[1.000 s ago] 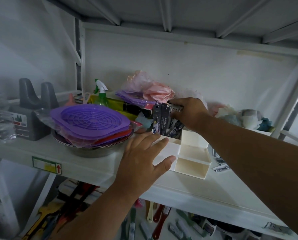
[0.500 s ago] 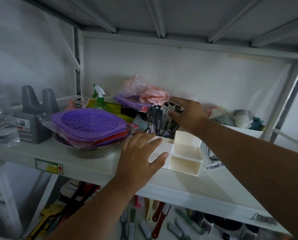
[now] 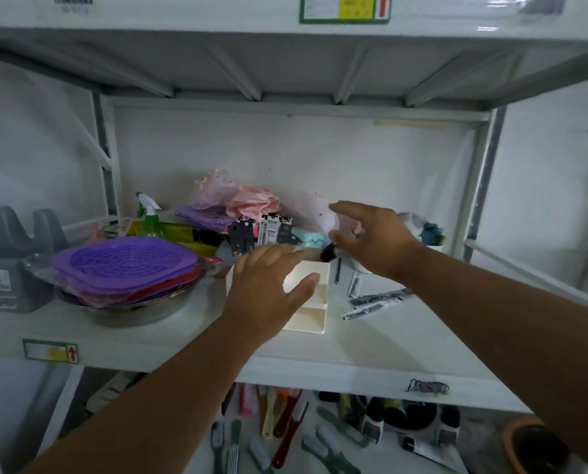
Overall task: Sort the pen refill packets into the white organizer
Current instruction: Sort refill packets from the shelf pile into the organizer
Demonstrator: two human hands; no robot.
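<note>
The white organizer (image 3: 311,302) stands on the middle shelf, with several dark pen refill packets (image 3: 263,230) upright in its rear compartment. My left hand (image 3: 268,289) rests flat on the organizer's left side with its fingers straight. My right hand (image 3: 371,241) hovers just right of the standing packets, fingers spread and holding nothing. More refill packets (image 3: 374,302) lie loose on the shelf to the organizer's right.
A metal bowl with purple and red strainers (image 3: 125,268) sits left of the organizer. Behind it are a green spray bottle (image 3: 149,217) and pink plastic bags (image 3: 237,200). A grey holder (image 3: 15,258) stands far left. Brushes (image 3: 285,429) lie on the lower shelf.
My right hand has let go of the packets it held in the rear compartment and drawn back to the right, open. The view has pulled back and risen. My left hand stays on the organizer.
</note>
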